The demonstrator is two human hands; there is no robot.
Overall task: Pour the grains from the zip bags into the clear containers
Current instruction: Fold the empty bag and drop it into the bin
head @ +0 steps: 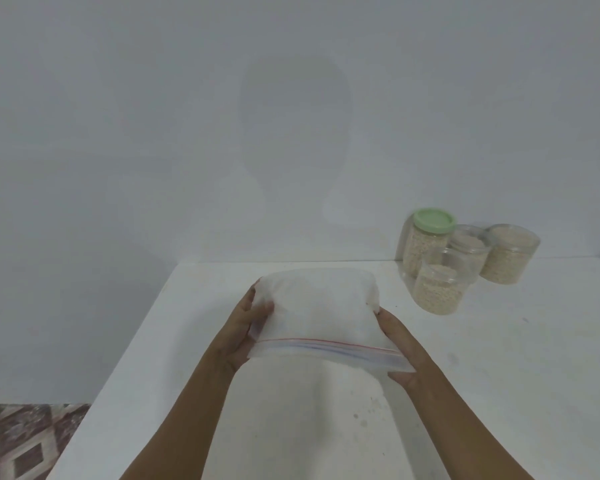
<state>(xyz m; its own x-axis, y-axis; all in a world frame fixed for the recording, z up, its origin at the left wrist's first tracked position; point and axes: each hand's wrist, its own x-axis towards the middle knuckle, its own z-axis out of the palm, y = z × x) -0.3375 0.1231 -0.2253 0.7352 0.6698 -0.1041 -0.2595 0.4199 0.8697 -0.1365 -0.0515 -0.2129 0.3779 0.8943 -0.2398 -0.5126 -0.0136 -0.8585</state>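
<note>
A clear zip bag [321, 311] with a red and blue zip strip lies flat over the white table [499, 375], its zip edge towards me. It looks empty, with no grains showing inside. My left hand [246, 327] grips its left side and my right hand [400, 344] grips its right side near the zip. Several clear containers of pale grains stand at the back right: one with a green lid [426, 237], an open one in front [442, 280], one behind it [468, 245] and one furthest right [508, 254].
A plain pale wall rises behind the table. The table's left edge runs diagonally from the back to the near left. Patterned brown and white floor tiles [25, 441] show at the lower left.
</note>
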